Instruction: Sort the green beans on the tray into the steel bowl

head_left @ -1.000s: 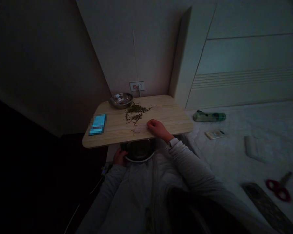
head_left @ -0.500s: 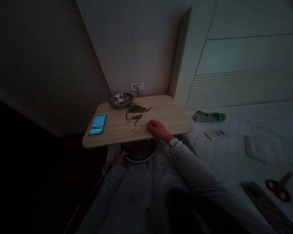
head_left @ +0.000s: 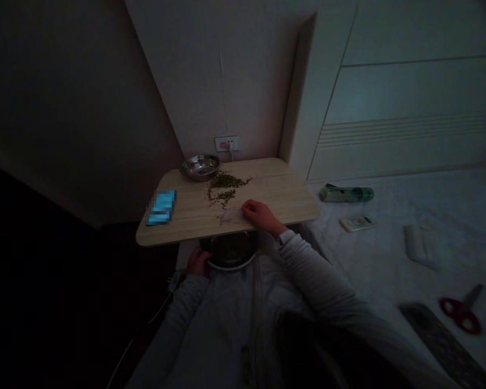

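My right hand point(head_left: 260, 215) is closed, fingertips pinched on a thin clear plastic sheet point(head_left: 230, 215) at the front edge of the table. A few dark specks lie beside the sheet. Farther back, small green beans point(head_left: 227, 181) are spread in a loose patch on the wooden tabletop point(head_left: 275, 186). Below the front edge, my left hand point(head_left: 198, 261) grips the left side of a dark round bowl point(head_left: 230, 251) with a pale rim. This bowl is at my lap, partly under the tabletop; its contents are too dark to tell.
A steel bowl point(head_left: 200, 168) stands at the back left, a blurred phone point(head_left: 161, 207) in front of it. On the bed at right lie a green bottle point(head_left: 346, 193), a pale packet point(head_left: 357, 222), a white folded item point(head_left: 421, 246) and red-handled scissors point(head_left: 461, 310). A wall socket point(head_left: 227, 143) holds a plug.
My right hand and the clear plastic sheet have shifted very slightly to the left. My left hand stays on the dark bowl, and the beans look the same.
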